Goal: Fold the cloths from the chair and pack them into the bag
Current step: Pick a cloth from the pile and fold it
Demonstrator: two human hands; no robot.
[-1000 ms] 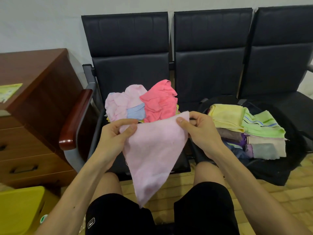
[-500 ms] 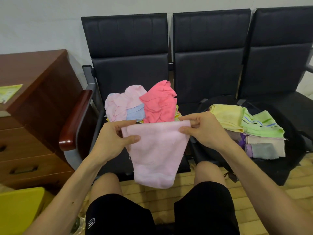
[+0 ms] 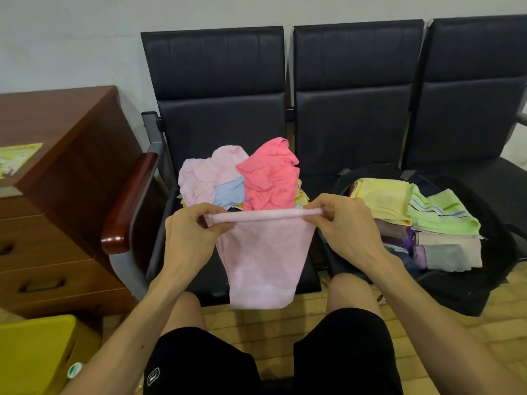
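Yellow box, green sticker unreadable. L hand fingers pinch pink cloth top edge; cloth hangs doubled before pile on chair. R hand pinches other end. Folded stack in bag, far rt.

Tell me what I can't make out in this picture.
Head view only.
Lower part of the loose pile: hidden by the pink cloth, left hand and right hand.
Inside of the bag: covered by folded cloths.
Yellow box: cut off by the lower left edge.
Print on the paper: too small.
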